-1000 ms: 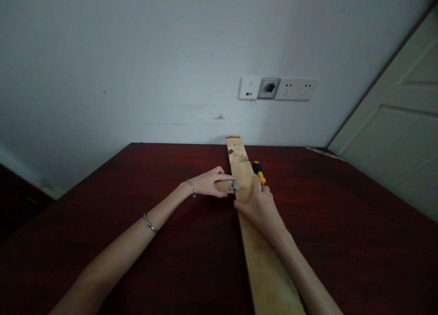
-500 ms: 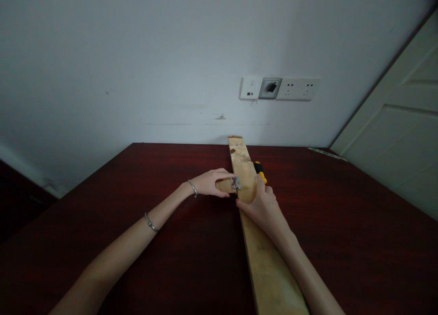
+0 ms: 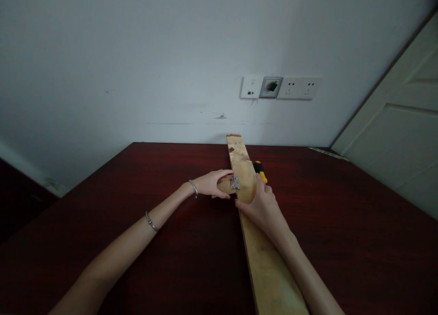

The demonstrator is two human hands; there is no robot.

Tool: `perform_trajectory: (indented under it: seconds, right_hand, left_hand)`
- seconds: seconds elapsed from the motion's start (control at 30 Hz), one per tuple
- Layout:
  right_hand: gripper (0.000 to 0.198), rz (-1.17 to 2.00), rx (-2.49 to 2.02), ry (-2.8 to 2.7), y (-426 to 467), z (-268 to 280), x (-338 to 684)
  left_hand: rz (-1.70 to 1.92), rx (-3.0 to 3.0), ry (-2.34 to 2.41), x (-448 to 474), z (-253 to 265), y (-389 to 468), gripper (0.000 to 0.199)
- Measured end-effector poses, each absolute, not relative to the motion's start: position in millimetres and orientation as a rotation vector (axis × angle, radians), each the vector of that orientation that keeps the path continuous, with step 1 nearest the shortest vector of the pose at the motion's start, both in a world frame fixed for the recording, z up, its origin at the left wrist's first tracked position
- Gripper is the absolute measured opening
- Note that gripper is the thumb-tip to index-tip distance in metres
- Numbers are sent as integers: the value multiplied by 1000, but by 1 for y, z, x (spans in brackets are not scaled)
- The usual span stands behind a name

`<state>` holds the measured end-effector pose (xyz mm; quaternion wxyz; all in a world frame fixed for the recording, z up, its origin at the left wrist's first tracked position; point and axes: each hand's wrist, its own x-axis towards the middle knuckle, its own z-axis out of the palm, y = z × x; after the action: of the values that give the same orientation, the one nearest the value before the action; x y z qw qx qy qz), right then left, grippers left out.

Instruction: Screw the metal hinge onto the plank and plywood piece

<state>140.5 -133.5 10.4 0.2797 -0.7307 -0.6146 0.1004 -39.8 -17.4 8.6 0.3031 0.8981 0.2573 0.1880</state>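
Observation:
A long pale wooden board (image 3: 263, 255) lies on the dark red table, running from the front edge of the view to the wall. A small metal hinge (image 3: 235, 183) joins its left side to a short wooden piece (image 3: 225, 185). My left hand (image 3: 212, 184) grips this short piece, thumb on the near side and fingers on the far side. My right hand (image 3: 262, 205) is wrapped across the long board just nearer than the hinge, thumb at its left edge. Beyond the right fingers, beside the board, lies a black and yellow tool handle (image 3: 260, 171), partly hidden.
The dark red table (image 3: 164, 269) meets a white wall (image 3: 153, 55) at the back. Sockets and switch plates (image 3: 280, 87) are set in the wall. A white panelled door (image 3: 404, 118) stands at the right, with a thin strip (image 3: 328, 154) near it on the table.
My left fingers have shifted slightly off the hinge, so more of it shows. The board's far end sits a touch further left in view. My right hand has hardly moved.

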Motion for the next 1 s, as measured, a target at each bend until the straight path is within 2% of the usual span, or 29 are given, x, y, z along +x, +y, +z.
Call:
perform_trajectory:
  seconds: [0.1,0.23,0.3,0.5,0.87,1.0]
  right_hand:
    - [96,280,-1970,-1651,-134,11,141]
    - [97,270,-1946,-1671,-134,10,141]
    - [96,261,-1918,-1688,-135,9,140]
    - [95,265,-1895,-1685,-136,9,140]
    - [96,243,-1903,-1701,-137,7,140]
    - [96,234,-1915,-1704,-138,7,140]
  left_hand:
    - [510,2243,660,-40,6,-15,75]
    - [578,2000,660,-38,2,-8,41]
    - [612,1883,731,-36,0,-5,31]
    - [627,1699,892,-29,-6,0,37]
    - [647,1745,802,-27,-2,-4,39]
    - [584,1775,735,-29,0,-5,46]
